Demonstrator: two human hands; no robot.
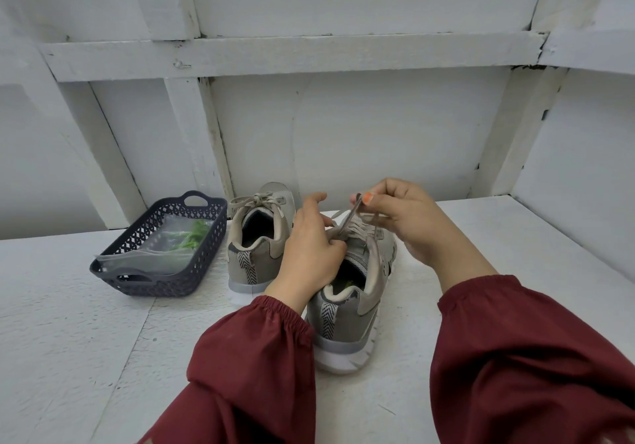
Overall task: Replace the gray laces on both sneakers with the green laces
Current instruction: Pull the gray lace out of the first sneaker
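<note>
Two grey sneakers stand side by side on the white table, heels toward me. The left sneaker (258,237) still has its gray lace tied in a bow. Over the right sneaker (347,320), my right hand (409,220) pinches a strand of the gray lace (347,218) and holds it up. My left hand (309,254) grips the lace at the tongue, fingers closed on it. Something green shows inside the right sneaker's opening. The green laces (192,237) lie in a clear plastic bag inside the basket.
A dark blue perforated basket (151,282) with handles sits to the left of the sneakers. A white panelled wall with wooden battens rises just behind the table (68,340). My dark red sleeves fill the near foreground.
</note>
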